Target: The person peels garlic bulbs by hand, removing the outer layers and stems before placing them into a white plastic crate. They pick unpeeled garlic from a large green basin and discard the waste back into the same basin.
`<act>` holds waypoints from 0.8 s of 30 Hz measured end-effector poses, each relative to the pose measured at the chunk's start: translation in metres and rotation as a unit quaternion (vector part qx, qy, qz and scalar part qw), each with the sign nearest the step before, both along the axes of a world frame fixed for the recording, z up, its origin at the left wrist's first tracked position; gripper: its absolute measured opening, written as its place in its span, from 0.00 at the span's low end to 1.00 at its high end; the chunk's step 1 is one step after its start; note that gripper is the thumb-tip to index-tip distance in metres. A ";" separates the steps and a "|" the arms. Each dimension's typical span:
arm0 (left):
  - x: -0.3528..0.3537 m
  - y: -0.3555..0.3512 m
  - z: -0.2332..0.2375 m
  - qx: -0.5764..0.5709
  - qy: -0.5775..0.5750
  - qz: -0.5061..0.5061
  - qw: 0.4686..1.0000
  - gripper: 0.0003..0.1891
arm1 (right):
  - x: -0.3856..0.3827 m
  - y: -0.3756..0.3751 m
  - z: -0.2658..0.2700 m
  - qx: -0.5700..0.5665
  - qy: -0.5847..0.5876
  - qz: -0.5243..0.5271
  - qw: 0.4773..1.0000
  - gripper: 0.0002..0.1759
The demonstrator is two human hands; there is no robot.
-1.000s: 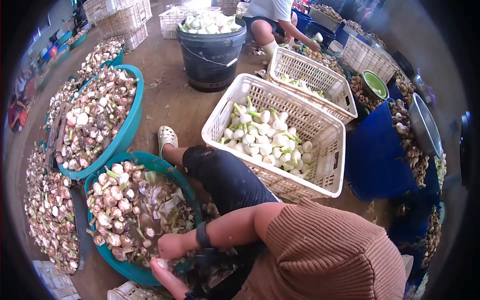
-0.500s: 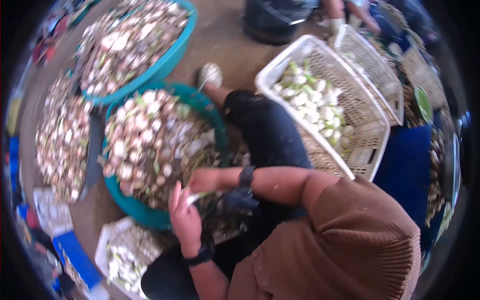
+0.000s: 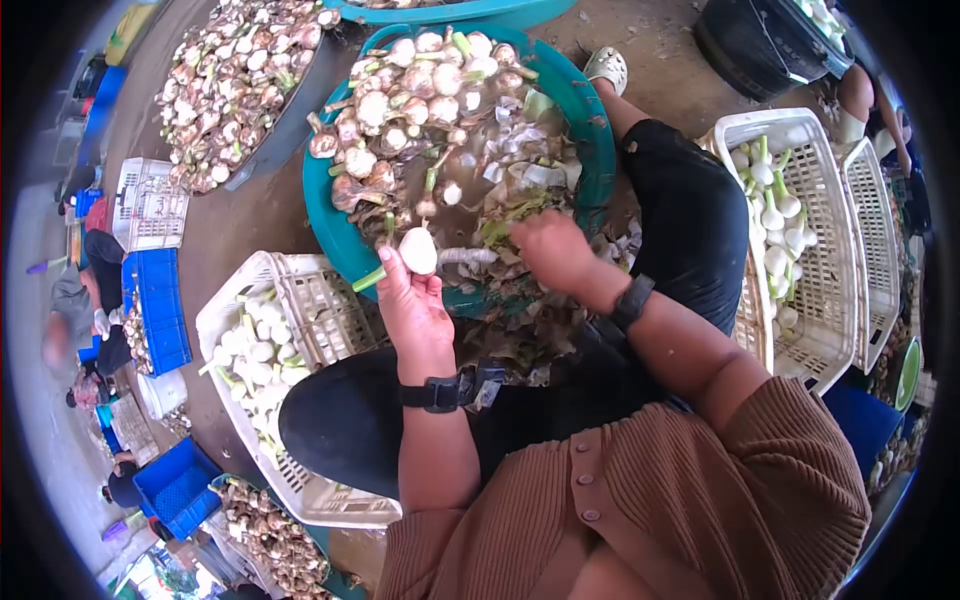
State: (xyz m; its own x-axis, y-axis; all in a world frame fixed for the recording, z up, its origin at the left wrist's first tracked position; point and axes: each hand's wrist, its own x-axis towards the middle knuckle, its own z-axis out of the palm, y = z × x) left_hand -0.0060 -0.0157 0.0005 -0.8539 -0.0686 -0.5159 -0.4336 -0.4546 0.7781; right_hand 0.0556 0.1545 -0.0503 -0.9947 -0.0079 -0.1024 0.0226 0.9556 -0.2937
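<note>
My left hand (image 3: pixel 418 325) is closed around a peeled white garlic bulb (image 3: pixel 419 251) with a short green stem (image 3: pixel 369 280), at the near rim of the round green tub (image 3: pixel 318 215). To its right, my right hand (image 3: pixel 553 255) has its fingers curled in over the wet peelings (image 3: pixel 522 172) in the tub; what they hold, if anything, is hidden. Unpeeled garlic bulbs (image 3: pixel 408 80) are heaped in the tub's far left part, beside murky brown water. Each wrist wears a dark band.
A white crate (image 3: pixel 325 310) of peeled garlic stands at my left, and another white crate (image 3: pixel 825 240) beyond my right knee. A black bucket (image 3: pixel 755 45) is at the upper right. More unpeeled garlic (image 3: pixel 235 90) lies heaped at upper left. Other people sit at the far left.
My hands have moved apart from being close together. The left now holds up the peeled garlic bulb, while the right is over the peelings. The view has turned, showing more of the left side.
</note>
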 end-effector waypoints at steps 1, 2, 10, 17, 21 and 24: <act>0.000 -0.001 -0.002 -0.032 0.000 -0.014 0.999 0.19 | -0.004 0.003 0.002 0.040 0.070 -0.028 0.996 0.22; -0.001 -0.002 -0.004 -0.053 -0.002 -0.018 0.998 0.19 | -0.010 0.003 0.012 0.040 0.069 -0.028 0.996 0.22; -0.003 -0.005 0.023 0.026 -0.035 0.038 0.998 0.17 | -0.040 -0.013 0.000 -0.288 -0.110 0.115 0.944 0.33; -0.018 -0.090 0.038 0.209 0.141 0.193 0.948 0.14 | -0.079 -0.031 0.046 -0.557 -0.140 0.051 0.817 0.29; -0.025 -0.054 0.054 0.080 -0.046 0.089 0.992 0.14 | -0.103 -0.120 0.062 -0.684 0.170 0.176 0.687 0.13; -0.022 -0.088 0.052 0.167 -0.002 0.114 0.979 0.15 | -0.119 -0.120 0.017 -0.658 0.122 0.044 0.741 0.06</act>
State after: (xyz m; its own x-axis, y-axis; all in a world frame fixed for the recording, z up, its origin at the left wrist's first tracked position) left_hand -0.0275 -0.1034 0.0525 -0.8339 -0.0843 -0.5454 -0.2936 -0.7690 0.5678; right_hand -0.0630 0.0341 -0.0333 -0.9719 -0.0073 0.2352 -0.2306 -0.1685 -0.9583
